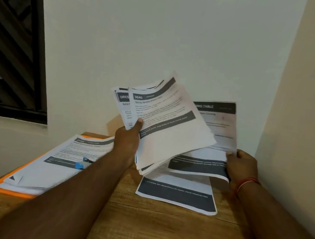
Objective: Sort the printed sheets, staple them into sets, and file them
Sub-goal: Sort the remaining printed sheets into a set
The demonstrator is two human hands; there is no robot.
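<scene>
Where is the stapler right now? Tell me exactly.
In the head view the blue stapler lies on the pile of sheets over the orange folder, at the table's left side, right beside the left forearm.

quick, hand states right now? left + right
Left hand: grips a fanned stack of printed sheets, held up.
Right hand: pinches the right edge of a separate sheet.

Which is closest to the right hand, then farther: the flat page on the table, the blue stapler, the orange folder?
1. Flat white printed page, just left of the right hand.
2. Small blue stapler, over to the left.
3. Flat orange folder, far left edge.
</scene>
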